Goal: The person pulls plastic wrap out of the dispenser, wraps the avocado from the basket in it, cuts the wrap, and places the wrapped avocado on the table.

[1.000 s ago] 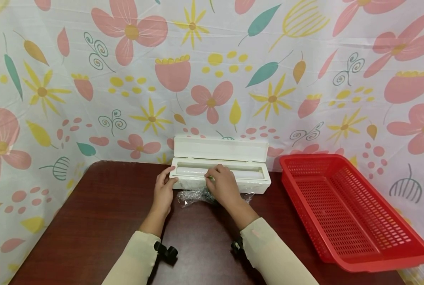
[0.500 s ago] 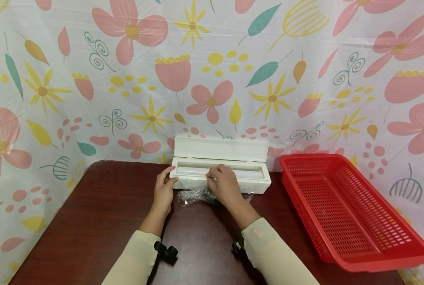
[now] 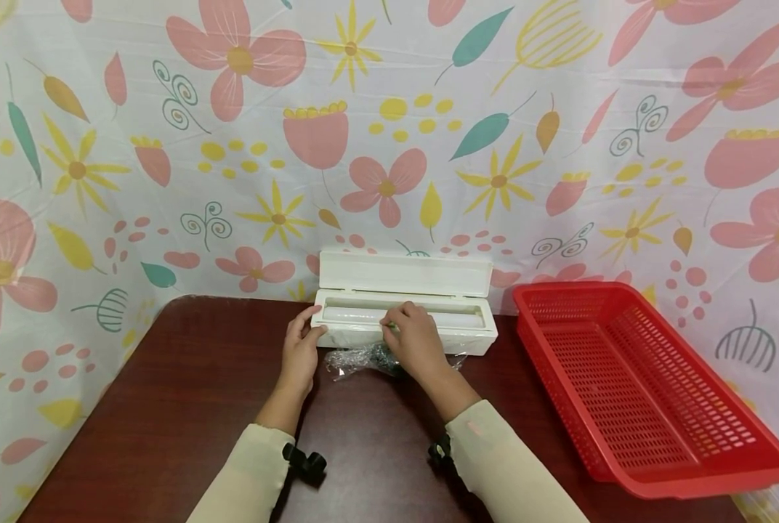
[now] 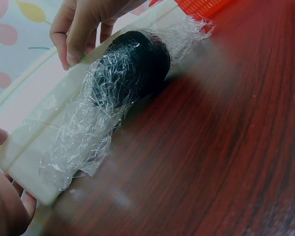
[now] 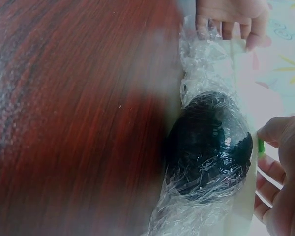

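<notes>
A white film dispenser box (image 3: 405,309) lies at the table's back edge with its lid up. Against its front lies a black round object wrapped in clear film (image 3: 363,358) (image 4: 132,69) (image 5: 211,142). My left hand (image 3: 301,343) grips the box's left end, thumb on top; its fingers (image 5: 231,19) show beside the loose film. My right hand (image 3: 412,335) (image 4: 83,24) rests on the box's front rail above the wrapped object. It pinches a small green slider (image 3: 389,328) (image 5: 260,146) between thumb and fingers.
A red perforated plastic basket (image 3: 651,443) stands empty at the right, overhanging the table's corner. The dark wooden table (image 3: 187,392) has open room at the left and front. A flowered cloth hangs close behind the box.
</notes>
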### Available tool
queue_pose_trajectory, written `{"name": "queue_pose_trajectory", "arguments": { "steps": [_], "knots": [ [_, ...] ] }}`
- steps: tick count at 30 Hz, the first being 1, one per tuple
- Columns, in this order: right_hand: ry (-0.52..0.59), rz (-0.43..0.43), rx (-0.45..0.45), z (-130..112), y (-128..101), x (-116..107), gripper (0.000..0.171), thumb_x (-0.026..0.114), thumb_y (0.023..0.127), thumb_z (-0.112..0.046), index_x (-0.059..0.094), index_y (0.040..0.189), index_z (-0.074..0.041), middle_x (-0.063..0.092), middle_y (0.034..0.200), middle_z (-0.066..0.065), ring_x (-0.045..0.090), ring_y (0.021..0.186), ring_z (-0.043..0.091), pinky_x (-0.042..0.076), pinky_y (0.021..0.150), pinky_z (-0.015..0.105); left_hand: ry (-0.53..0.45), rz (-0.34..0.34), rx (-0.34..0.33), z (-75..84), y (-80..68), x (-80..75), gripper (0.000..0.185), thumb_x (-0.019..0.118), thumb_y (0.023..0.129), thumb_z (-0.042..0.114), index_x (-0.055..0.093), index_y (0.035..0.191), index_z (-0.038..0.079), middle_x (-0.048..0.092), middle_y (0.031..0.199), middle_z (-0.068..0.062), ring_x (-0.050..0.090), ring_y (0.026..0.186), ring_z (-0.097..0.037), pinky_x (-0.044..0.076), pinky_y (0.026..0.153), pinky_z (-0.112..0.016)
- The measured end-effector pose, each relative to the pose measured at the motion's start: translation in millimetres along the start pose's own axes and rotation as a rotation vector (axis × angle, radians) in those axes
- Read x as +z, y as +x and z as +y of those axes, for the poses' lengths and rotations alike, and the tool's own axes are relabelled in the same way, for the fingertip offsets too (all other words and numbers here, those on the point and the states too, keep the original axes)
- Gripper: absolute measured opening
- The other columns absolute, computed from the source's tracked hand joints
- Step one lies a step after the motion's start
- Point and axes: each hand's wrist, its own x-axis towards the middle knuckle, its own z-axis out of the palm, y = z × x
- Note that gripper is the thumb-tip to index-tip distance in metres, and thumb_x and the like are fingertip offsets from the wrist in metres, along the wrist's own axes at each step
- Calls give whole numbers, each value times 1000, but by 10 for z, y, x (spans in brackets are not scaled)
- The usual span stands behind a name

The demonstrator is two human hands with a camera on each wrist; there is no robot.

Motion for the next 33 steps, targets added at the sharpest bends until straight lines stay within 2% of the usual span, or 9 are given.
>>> {"name": "queue_pose_trajectory", "arguments": {
  "steps": [7,16,33],
  "knots": [
    [3,-13,5,11,-7,-12,5,71,93,-16,74,97,-15,65,98,6,59,88,28,48,77,43,0,-15,-13,4,7,-15,41,56,100,9,56,141,12,34,151,-15,26,150,-30,23,122,-44],
    [13,-29,14,33,-18,-28,5,71,94,-16,74,98,-16,65,99,5,58,88,27,49,78,44,-18,-32,-25,-2,13,-37,44,56,101,10,53,145,9,31,154,-16,23,152,-31,21,124,-44],
    [5,-5,11,81,-22,-32,4,72,92,-15,74,96,-15,65,97,6,59,87,28,49,76,44,-2,-10,-8,27,-6,-8,42,57,99,8,56,141,11,35,150,-16,32,142,-27,26,119,-43]
  ]
}}
